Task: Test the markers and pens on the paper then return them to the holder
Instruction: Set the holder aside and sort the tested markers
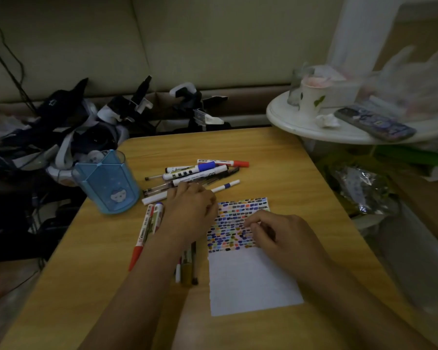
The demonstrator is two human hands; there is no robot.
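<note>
Forearms nearest; right hand (276,231) resting on paper (250,279), fingers loosely curled, pinching nothing visible. Left hand (190,205) reaching into pen pile (200,173) toward table's far edge, fingers curled, grip unclear. Holder (106,183) at left edge. Pens light, stiff, smooth: pinch mid-barrel.

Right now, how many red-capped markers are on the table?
2. One red-capped white marker lies at the far end of the pile behind the left hand; the other red-capped white marker lies left of that forearm. More may be hidden underneath.
</note>
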